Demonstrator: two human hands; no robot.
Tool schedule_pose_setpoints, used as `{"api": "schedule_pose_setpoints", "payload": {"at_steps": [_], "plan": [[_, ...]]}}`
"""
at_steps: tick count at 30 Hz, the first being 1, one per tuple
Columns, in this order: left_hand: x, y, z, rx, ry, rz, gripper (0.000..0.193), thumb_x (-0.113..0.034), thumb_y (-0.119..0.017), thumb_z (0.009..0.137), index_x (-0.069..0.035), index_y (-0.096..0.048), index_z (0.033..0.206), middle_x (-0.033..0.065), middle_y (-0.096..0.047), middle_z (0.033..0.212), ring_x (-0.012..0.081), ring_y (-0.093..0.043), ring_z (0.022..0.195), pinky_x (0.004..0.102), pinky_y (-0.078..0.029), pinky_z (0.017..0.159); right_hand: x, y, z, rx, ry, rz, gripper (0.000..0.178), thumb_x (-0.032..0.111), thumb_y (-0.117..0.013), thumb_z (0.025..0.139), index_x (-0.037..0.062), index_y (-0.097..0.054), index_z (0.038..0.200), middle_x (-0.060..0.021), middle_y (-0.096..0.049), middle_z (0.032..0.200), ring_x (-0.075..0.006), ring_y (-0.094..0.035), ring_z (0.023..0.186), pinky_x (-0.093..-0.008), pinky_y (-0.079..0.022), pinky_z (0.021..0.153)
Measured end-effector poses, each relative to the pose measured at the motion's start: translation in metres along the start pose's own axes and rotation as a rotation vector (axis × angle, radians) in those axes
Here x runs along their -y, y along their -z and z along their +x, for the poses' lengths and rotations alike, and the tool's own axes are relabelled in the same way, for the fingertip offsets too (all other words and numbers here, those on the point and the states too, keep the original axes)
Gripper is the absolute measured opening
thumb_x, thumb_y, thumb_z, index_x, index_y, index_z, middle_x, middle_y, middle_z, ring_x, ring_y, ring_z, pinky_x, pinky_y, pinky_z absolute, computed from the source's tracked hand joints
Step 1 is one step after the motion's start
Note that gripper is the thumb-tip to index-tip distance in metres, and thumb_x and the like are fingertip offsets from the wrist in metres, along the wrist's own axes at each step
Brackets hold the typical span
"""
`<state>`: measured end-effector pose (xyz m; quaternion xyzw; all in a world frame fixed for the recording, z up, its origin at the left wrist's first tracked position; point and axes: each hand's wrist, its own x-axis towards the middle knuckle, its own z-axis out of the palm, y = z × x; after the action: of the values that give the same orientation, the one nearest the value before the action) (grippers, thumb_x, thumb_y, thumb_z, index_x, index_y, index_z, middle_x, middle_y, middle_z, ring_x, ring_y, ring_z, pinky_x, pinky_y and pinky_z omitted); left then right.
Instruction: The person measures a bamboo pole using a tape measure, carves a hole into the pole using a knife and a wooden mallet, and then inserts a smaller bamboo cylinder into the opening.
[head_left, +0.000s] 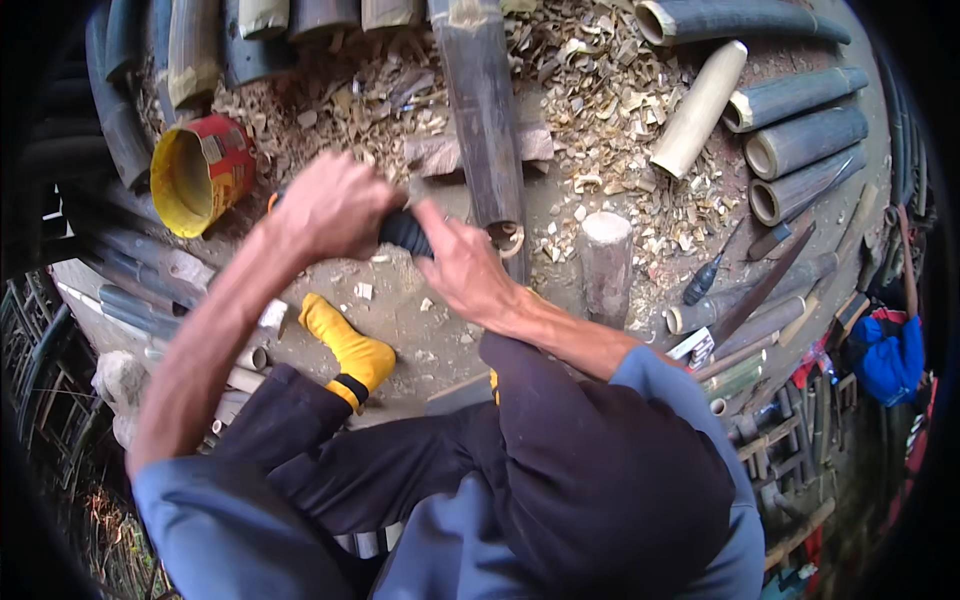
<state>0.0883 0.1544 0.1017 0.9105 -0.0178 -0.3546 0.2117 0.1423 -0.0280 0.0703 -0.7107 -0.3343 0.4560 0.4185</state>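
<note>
One black handle [405, 233] in the fingers [372, 188], one can [230, 155] left of them; right, one stump [607, 258], one peeled piece [700, 112]

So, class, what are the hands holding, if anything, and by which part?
A black ribbed object: the left hand grips its left part, the right hand its right. The hands hide much of it; its kind cannot be told.

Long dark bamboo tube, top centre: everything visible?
Long dark tube, scuffed grey, looks like bamboo; its hollow, pale-rimmed end faces the person. It runs away past the top edge of the view and appears to rest across a rough, pinkish block. The right hand is beside the open end; contact unclear.
</note>
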Motion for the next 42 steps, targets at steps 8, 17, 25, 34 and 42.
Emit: {"api": "schedule_pose_setpoints", "payload": {"at_steps": [8, 17, 25, 34, 42], "plan": [[-0.197, -0.144, -0.035, -0.268, 0.869, -1.055, 0.043, -0.014, -0.075, 0.060, -0.006, -0.062, 0.101, 0.0178, -0.066, 0.070, 0.0267, -0.066, 0.062, 0.0388, -0.052, 0.059, -0.044, 0.028, -0.027, 1.039, 0.604, -0.567, 0.015, 0.014, -0.058, 0.076, 0.0039, -0.056, 0.087, -0.0121, -0.063, 0.068, -0.0265, -0.064, 0.060, -0.0398, -0.050, 0.046], [-0.160, -0.160, -0.050, -0.399, 0.893, -1.120, 0.040, -0.015, -0.072, 0.060, -0.007, -0.064, 0.098, 0.0178, -0.065, 0.067, 0.0286, -0.066, 0.062, 0.0390, -0.053, 0.060, -0.015, 0.008, -0.006, 1.060, 0.504, -0.730, 0.012, 0.010, -0.059, 0.075, 0.0088, -0.061, 0.087, -0.0071, -0.063, 0.065, -0.0245, -0.064, 0.058, -0.0377, -0.049, 0.042], [-0.034, -0.008, -0.027, -0.081, 0.305, -0.114, 0.012, -0.011, -0.064, 0.061, -0.008, -0.063, 0.073, 0.0137, -0.063, 0.063, 0.0289, -0.064, 0.059, 0.0395, -0.052, 0.056, 0.000, 0.014, 0.006, 0.176, 0.218, -0.320, 0.025, -0.004, -0.055, 0.072, 0.0014, -0.052, 0.096, -0.0177, -0.061, 0.066, -0.0354, -0.066, 0.065, -0.0434, -0.054, 0.056], [-0.006, 0.044, 0.045, 0.057, -0.097, 0.248, 0.010, -0.011, -0.063, 0.058, -0.007, -0.065, 0.068, 0.0094, -0.059, 0.056, 0.0245, -0.060, 0.053, 0.0372, -0.051, 0.052, -0.014, 0.003, 0.008, -0.278, 0.103, -0.133, 0.037, -0.004, -0.061, 0.071, -0.0051, -0.043, 0.103, -0.0253, -0.060, 0.073, -0.0412, -0.064, 0.068, -0.0430, -0.054, 0.056], [-0.078, -0.112, -0.045, 0.127, 0.600, -0.804, 0.037, -0.022, -0.077, 0.058, -0.003, -0.067, 0.088, 0.0146, -0.067, 0.073, 0.0259, -0.067, 0.067, 0.0362, -0.054, 0.070, -0.020, 0.011, -0.009, 0.753, 0.286, -0.475, 0.022, 0.007, -0.055, 0.078, 0.0030, -0.050, 0.099, -0.0153, -0.061, 0.065, -0.0338, -0.064, 0.061, -0.0457, -0.052, 0.050]]}}
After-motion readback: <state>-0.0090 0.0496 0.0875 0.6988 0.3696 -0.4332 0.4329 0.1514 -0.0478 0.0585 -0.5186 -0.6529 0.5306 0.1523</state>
